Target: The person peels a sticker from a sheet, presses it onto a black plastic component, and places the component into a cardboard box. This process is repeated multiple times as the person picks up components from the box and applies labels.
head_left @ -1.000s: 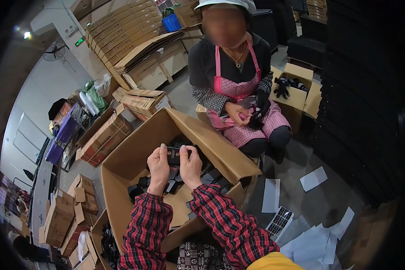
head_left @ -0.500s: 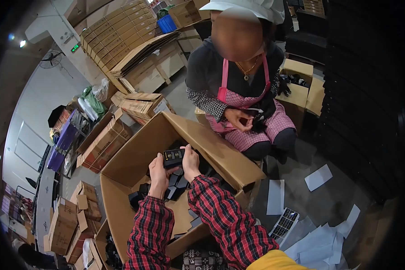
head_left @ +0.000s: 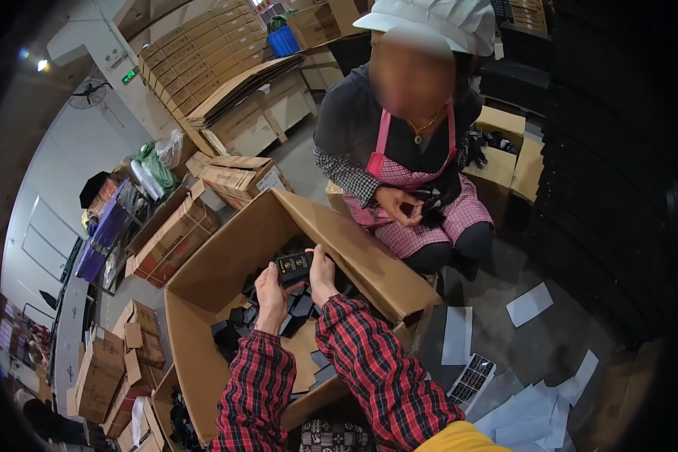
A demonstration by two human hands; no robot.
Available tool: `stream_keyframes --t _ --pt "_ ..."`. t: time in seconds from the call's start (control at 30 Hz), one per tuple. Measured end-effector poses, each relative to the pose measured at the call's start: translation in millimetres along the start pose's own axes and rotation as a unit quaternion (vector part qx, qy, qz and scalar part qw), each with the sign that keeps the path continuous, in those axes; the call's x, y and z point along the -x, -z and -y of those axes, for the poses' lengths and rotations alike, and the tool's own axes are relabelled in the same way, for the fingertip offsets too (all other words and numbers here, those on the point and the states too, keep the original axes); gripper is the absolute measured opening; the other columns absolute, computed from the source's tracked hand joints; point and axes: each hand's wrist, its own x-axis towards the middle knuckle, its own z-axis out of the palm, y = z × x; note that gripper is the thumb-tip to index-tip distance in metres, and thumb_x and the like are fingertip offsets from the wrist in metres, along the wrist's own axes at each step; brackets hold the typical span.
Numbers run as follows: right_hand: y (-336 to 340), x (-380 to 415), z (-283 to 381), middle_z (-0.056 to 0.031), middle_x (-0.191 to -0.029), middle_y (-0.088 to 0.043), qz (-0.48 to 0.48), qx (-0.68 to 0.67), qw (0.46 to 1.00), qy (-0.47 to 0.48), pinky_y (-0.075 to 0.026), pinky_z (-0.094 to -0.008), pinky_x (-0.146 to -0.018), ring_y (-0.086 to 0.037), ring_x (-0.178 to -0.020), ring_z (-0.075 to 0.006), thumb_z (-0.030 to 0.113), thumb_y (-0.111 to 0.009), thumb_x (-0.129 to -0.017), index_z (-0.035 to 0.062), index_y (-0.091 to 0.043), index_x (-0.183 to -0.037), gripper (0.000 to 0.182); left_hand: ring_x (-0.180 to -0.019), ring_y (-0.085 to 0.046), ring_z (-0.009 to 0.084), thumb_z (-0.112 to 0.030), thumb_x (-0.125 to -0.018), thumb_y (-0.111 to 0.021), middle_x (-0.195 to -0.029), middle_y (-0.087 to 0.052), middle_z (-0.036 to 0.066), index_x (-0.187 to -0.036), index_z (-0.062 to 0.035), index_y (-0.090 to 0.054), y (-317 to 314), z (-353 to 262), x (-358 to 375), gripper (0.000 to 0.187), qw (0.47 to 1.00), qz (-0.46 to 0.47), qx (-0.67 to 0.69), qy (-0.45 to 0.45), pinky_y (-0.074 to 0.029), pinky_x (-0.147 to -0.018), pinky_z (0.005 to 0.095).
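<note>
Co-worker point(head_left: 346, 120) across the carton point(head_left: 203, 271) has leaned further forward since the earlier frame. From the left, the person's left hand point(head_left: 270, 297) grips one end of a printed black block point(head_left: 295, 265), held up above dark pieces point(head_left: 301, 306) in the carton; the right hand point(head_left: 322, 277) grips the other. Looks like a holding step; moving it calls for both hands together.

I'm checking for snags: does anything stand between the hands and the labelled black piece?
Nothing visible does. The left hand and right hand hold the black piece directly, at opposite ends, over the open carton.
</note>
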Motion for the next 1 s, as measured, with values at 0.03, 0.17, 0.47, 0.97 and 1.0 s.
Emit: stream_keyframes --t 0.03,0.17,0.47,0.97,1.0 --pt "0.0 0.2 0.4 -0.0136 -0.097 -0.057 0.000 0.003 1.000 -0.005 -0.038 -0.0313 -0.081 -0.052 -0.090 -0.0233 0.041 -0.031 -0.089 -0.0009 -0.057 -0.098 0.050 -0.075 -0.060 0.0198 -0.023 -0.091 -0.033 -0.087 -0.059 0.011 -0.094 0.0009 -0.050 0.0 -0.1 -0.1 0.029 1.000 -0.002 -0.002 0.001 -0.055 -0.058 0.0324" --pt "-1.9 2.9 0.6 -0.0150 -0.104 -0.052 -0.106 0.190 0.962 0.165 -0.035 -0.0361 -0.084 -0.047 -0.097 -0.0300 0.037 -0.034 -0.088 0.0038 -0.057 -0.099 0.041 -0.074 -0.060 0.0194 -0.022 -0.091 -0.034 -0.087 -0.059 0.010 -0.093 -0.0001 -0.051 2.4 -0.2 -2.4 0.028 1.000 0.003 0.006 -0.006 -0.054 -0.057 0.0321" --pt "-10.2 67.6 36.3 -0.0020 -0.084 -0.043 0.069 0.394 0.720 0.567 -0.032 -0.0347 -0.073 -0.042 -0.084 -0.0209 0.017 -0.059 -0.073 0.0234 -0.062 -0.095 0.023 -0.058 -0.058 0.0137 -0.023 -0.089 -0.041 -0.074 -0.058 0.005 -0.086 -0.0028 -0.052 45.8 -42.1 -25.3 0.023 0.995 0.094 -0.025 0.025 -0.051 -0.045 0.0266" --pt "-14.3 61.7 26.0 -0.0017 -0.080 -0.041 0.097 0.400 0.737 0.536 -0.032 -0.0332 -0.069 -0.041 -0.078 -0.0199 0.017 -0.059 -0.074 0.0228 -0.060 -0.102 0.028 -0.054 -0.055 0.0106 -0.025 -0.088 -0.043 -0.068 -0.057 0.002 -0.083 -0.0036 -0.055 58.9 -53.0 -25.9 0.025 0.983 0.096 -0.151 0.032 -0.047 -0.041 0.0225" --pt "-13.7 62.1 26.0 -0.0017 -0.080 -0.041 0.096 0.399 0.737 0.536 -0.032 -0.0332 -0.069 -0.041 -0.078 -0.0199 0.017 -0.059 -0.074 0.0228 -0.060 -0.102 0.028 -0.055 -0.055 0.0092 -0.026 -0.088 -0.044 -0.069 -0.057 0.001 -0.083 -0.0042 -0.056 59.0 -53.0 -26.2 0.025 0.982 0.105 -0.154 0.029 -0.046 -0.042 0.0211"
